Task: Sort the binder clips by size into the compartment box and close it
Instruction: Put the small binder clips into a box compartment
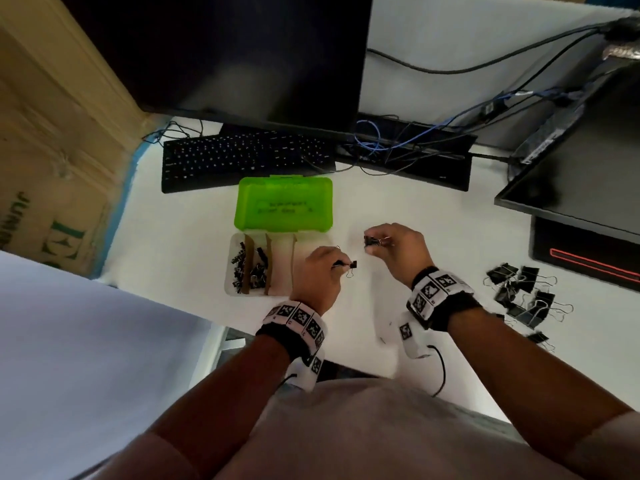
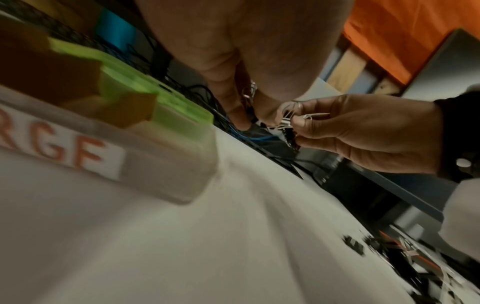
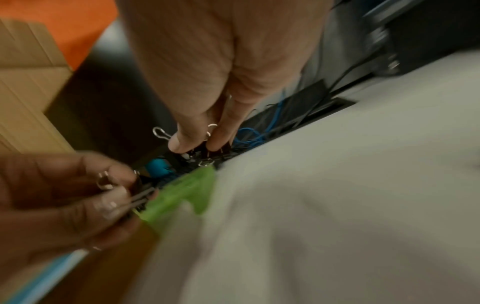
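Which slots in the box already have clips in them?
The two leftmost slots of the compartment box hold small black binder clips. The slots to their right show none.

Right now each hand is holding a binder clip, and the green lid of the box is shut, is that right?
Not quite. The green lid is open, folded back behind the compartment box, as the head view shows. The left hand and right hand do each hold a binder clip.

Black keyboard (image 1: 242,157) upper centre on white desk (image 1: 398,209), under dark monitor (image 1: 242,53). Blue and black cables (image 1: 374,140) tangled right of keyboard. Second monitor (image 1: 581,188) at right edge. Cardboard box (image 1: 45,161) far left.
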Motion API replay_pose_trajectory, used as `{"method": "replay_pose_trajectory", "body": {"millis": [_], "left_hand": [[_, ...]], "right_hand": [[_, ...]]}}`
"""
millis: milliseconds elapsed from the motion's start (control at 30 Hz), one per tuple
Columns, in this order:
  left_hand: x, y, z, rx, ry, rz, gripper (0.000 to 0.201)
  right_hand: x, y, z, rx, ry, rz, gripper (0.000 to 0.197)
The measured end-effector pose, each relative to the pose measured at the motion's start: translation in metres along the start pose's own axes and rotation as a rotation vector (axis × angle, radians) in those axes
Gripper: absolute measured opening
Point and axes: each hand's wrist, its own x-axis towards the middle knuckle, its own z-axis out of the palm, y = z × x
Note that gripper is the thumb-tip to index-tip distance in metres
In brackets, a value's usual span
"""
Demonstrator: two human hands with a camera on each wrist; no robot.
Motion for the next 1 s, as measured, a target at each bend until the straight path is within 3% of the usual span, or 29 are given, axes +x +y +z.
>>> {"method": "replay_pose_trajectory", "body": {"millis": [167,333,600,867,1000], "left_hand": [[-0.016,-0.038,-0.059,0.066,0.209,-0.13,0.014],[-0.042,-0.07,-0.084,0.05,0.28,-0.296,0.016],[-0.058,-0.089,-0.079,0.096,0.235,-0.317,0.016],[-0.06,-0.094,-0.074,0.176,0.143,-0.295,0.021],[-0.061,-0.094,-0.075,0.159,0.115,-0.25,0.024]], "right_hand": [[0.028,-0.054,0.048,0.171,-0.111,-0.022,0.029],[0.04,-0.091,0.099,0.233,-0.26,-0.064,0.029],[0.049,-0.11,0.146,0.209,-0.379,-0.055,0.03],[0.06,-0.109,0.161,0.084,-0.395,-0.036,0.028],[0.062,-0.106,0.166,0.041,-0.375,-0.032,0.017]]}}
